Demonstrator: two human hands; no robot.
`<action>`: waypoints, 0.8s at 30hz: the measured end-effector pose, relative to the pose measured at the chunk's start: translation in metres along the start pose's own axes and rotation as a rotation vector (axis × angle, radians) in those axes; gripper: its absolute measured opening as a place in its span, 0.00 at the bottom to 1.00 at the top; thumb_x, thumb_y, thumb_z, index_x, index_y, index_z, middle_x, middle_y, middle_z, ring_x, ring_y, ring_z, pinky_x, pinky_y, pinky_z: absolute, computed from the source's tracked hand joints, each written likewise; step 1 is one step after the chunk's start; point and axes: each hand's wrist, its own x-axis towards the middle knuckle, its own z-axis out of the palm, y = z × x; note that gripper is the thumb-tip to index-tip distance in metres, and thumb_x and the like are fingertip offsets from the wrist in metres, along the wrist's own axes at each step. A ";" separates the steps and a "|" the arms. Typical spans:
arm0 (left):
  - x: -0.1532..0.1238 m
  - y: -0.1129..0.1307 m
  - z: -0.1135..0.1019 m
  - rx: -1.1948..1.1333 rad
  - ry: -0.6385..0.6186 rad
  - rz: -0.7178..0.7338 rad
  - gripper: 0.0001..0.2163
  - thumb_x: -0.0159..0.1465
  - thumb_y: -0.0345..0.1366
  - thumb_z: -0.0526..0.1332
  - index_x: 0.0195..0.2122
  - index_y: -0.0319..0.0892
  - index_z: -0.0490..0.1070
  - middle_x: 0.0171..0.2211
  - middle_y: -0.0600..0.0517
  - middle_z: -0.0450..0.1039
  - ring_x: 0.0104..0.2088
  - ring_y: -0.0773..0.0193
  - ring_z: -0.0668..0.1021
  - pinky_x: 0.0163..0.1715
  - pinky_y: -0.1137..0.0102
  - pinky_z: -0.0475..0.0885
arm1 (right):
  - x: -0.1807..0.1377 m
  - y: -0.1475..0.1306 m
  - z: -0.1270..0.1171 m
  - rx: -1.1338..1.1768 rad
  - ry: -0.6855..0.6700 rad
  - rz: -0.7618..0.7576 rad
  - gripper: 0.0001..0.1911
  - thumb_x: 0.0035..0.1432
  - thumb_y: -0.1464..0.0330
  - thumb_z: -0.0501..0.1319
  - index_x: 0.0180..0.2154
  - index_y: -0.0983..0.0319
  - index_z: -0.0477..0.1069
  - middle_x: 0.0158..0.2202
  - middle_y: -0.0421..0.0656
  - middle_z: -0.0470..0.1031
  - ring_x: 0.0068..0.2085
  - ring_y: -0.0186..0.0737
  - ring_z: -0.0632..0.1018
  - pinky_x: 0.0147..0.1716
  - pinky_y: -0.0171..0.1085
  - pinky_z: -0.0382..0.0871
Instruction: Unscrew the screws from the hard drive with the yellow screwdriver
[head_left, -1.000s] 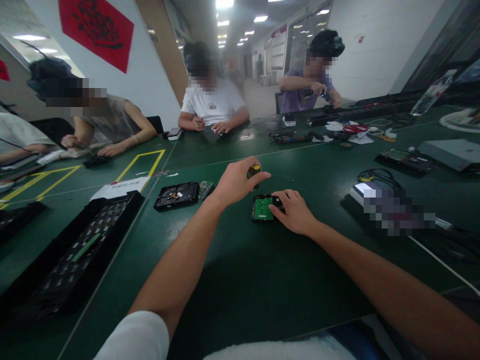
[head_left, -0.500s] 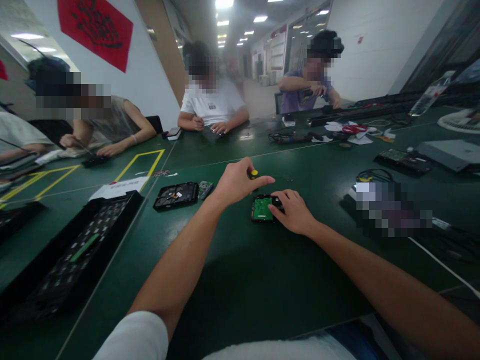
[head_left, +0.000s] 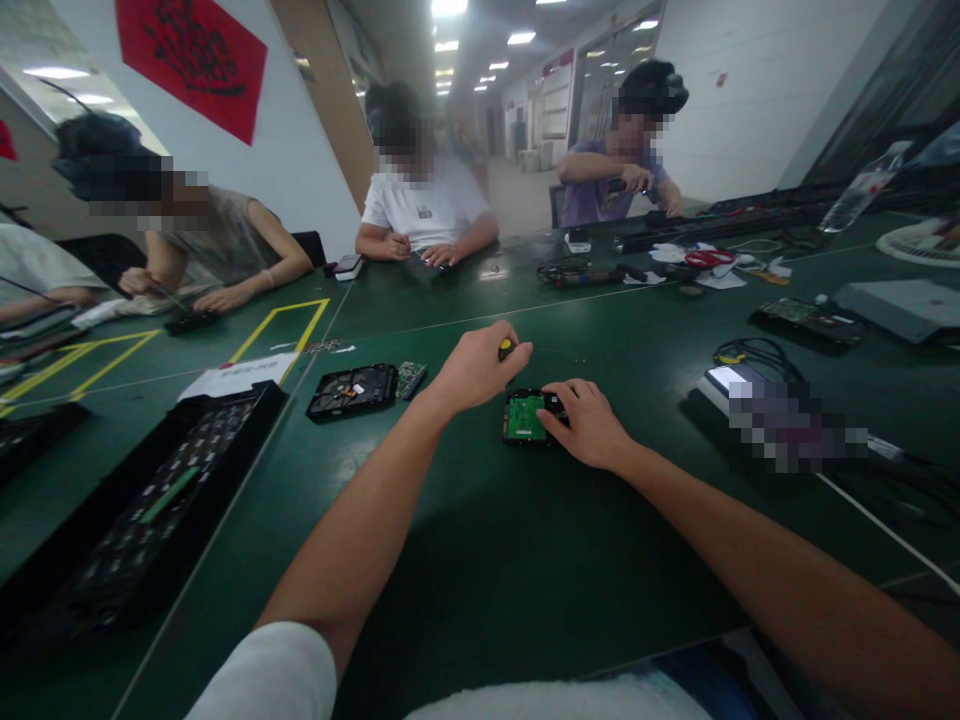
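Observation:
A hard drive (head_left: 523, 418) with a green circuit board facing up lies flat on the table before me. My right hand (head_left: 586, 422) grips its right side, thumb on the board and fingers over the far edge. Just beyond the drive's far left corner, my left hand (head_left: 484, 368) is closed around a small screwdriver (head_left: 506, 347), of which the yellow handle end shows; its tip is hidden behind the hand. To the left lie another hard drive (head_left: 351, 391) and a loose green circuit board (head_left: 410, 379). A few tiny screws (head_left: 577, 360) sit beyond my right hand.
A long black tray (head_left: 142, 510) fills the left side, with a paper sheet (head_left: 232, 375) behind it. On the right are a partly blurred device with cables (head_left: 724, 385), a further drive (head_left: 806, 322) and a grey box (head_left: 900, 308). Several people work across the green table.
My left thumb, stretched out before, has bent in against the screwdriver's handle, and the fingers have closed. My right hand and the hard drive stay in place.

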 end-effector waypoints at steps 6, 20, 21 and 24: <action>-0.002 0.003 -0.004 -0.093 -0.058 -0.055 0.19 0.72 0.57 0.60 0.36 0.46 0.68 0.21 0.57 0.72 0.20 0.63 0.79 0.26 0.70 0.68 | 0.000 -0.002 -0.002 -0.011 -0.015 0.014 0.25 0.73 0.49 0.54 0.63 0.53 0.68 0.58 0.52 0.72 0.60 0.58 0.71 0.58 0.56 0.68; -0.001 0.002 -0.005 -0.169 -0.111 -0.080 0.22 0.72 0.59 0.60 0.35 0.44 0.72 0.23 0.54 0.77 0.20 0.64 0.80 0.24 0.71 0.70 | 0.001 -0.002 -0.002 -0.018 0.002 -0.001 0.24 0.73 0.51 0.55 0.61 0.55 0.70 0.57 0.53 0.72 0.58 0.57 0.72 0.57 0.55 0.67; -0.001 0.002 -0.005 -0.193 -0.114 -0.085 0.22 0.71 0.59 0.61 0.36 0.44 0.72 0.26 0.53 0.79 0.20 0.64 0.80 0.23 0.71 0.69 | 0.000 -0.002 -0.002 -0.020 0.005 -0.002 0.24 0.73 0.51 0.55 0.61 0.55 0.70 0.57 0.53 0.72 0.58 0.57 0.72 0.57 0.55 0.67; -0.001 0.002 -0.004 -0.223 -0.108 -0.105 0.22 0.71 0.60 0.61 0.36 0.44 0.71 0.30 0.52 0.81 0.21 0.66 0.80 0.22 0.72 0.70 | 0.000 -0.001 -0.001 -0.015 0.008 -0.006 0.23 0.73 0.51 0.55 0.61 0.54 0.70 0.57 0.52 0.72 0.58 0.57 0.72 0.57 0.56 0.67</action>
